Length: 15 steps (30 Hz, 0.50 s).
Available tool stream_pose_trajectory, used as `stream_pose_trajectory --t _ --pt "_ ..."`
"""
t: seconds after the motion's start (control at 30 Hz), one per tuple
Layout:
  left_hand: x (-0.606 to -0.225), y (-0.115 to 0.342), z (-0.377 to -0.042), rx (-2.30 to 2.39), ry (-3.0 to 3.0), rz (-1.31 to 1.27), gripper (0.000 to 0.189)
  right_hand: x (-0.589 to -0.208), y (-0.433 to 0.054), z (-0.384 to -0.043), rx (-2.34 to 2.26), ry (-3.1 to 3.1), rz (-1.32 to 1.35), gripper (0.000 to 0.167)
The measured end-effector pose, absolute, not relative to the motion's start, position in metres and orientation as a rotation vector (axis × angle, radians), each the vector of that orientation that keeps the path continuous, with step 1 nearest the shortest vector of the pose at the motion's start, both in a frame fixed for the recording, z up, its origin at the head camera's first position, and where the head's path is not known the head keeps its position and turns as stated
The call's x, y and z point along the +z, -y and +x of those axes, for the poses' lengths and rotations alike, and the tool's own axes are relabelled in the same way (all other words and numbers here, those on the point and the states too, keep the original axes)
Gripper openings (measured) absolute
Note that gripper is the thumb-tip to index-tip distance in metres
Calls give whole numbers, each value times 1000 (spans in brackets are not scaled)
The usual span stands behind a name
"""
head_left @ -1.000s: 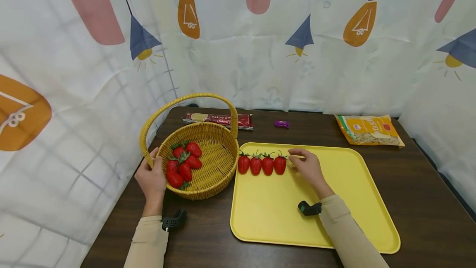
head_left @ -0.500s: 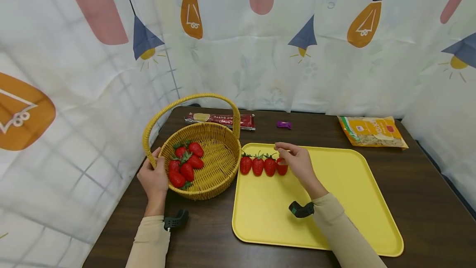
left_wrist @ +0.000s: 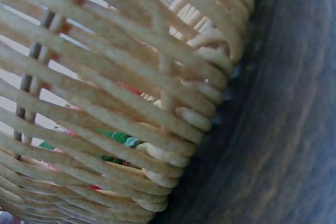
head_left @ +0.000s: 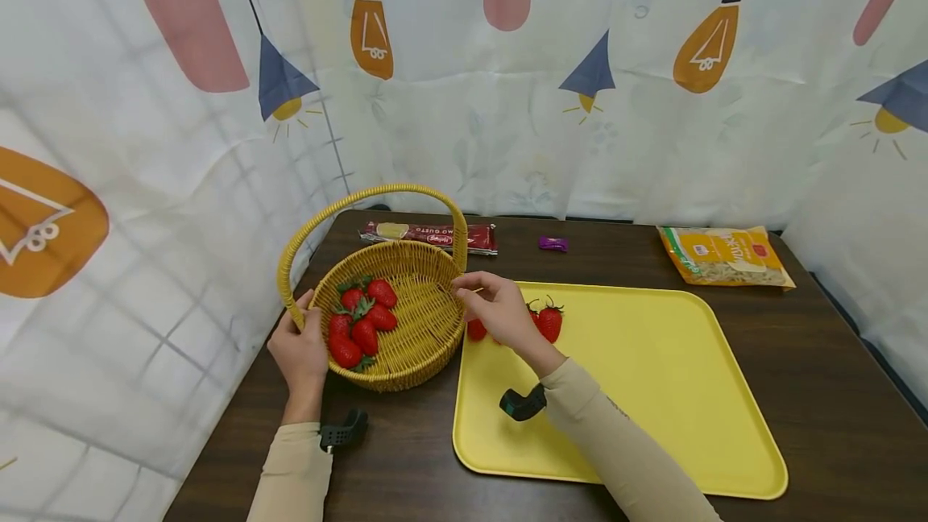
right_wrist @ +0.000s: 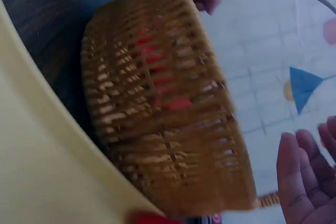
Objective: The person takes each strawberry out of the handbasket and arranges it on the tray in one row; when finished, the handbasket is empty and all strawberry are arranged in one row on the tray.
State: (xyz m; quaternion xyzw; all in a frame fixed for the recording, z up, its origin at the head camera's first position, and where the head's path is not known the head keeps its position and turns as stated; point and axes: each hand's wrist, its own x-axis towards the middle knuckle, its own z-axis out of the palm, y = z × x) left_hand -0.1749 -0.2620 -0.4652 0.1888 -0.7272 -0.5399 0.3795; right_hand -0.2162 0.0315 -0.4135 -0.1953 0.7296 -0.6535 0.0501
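Observation:
My left hand (head_left: 300,351) grips the left side of a yellow woven basket (head_left: 429,304), where its handle meets the rim. Several red strawberries (head_left: 364,337) with green leaves lie in the basket's left half. At the basket's right rim hovers my right hand (head_left: 499,314), its fingers loosely bent; the right wrist view shows the fingers (right_wrist: 294,182) holding nothing. Beneath that hand, a row of strawberries (head_left: 550,324) lies along the far left edge of a yellow tray (head_left: 638,393), partly hidden by it. The left wrist view shows only basket weave (left_wrist: 115,72) and table.
Behind the basket lies a red packet (head_left: 482,238). A small purple wrapped sweet (head_left: 553,244) sits right of it. A yellow and orange food bag (head_left: 727,258) lies at the far right of the dark table (head_left: 406,449). A patterned curtain (head_left: 464,103) hangs behind.
My right hand has moved left, from beside the right end of the strawberry row, across it to the basket's right rim. My left hand has stayed on the basket.

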Motion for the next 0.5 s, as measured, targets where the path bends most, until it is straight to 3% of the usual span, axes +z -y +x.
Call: stream_pose_trajectory --t 0.5 --pt "-464 262 -174 -1387 1876 516 30 -419 42 -212 -1772 -2234 -737 22"
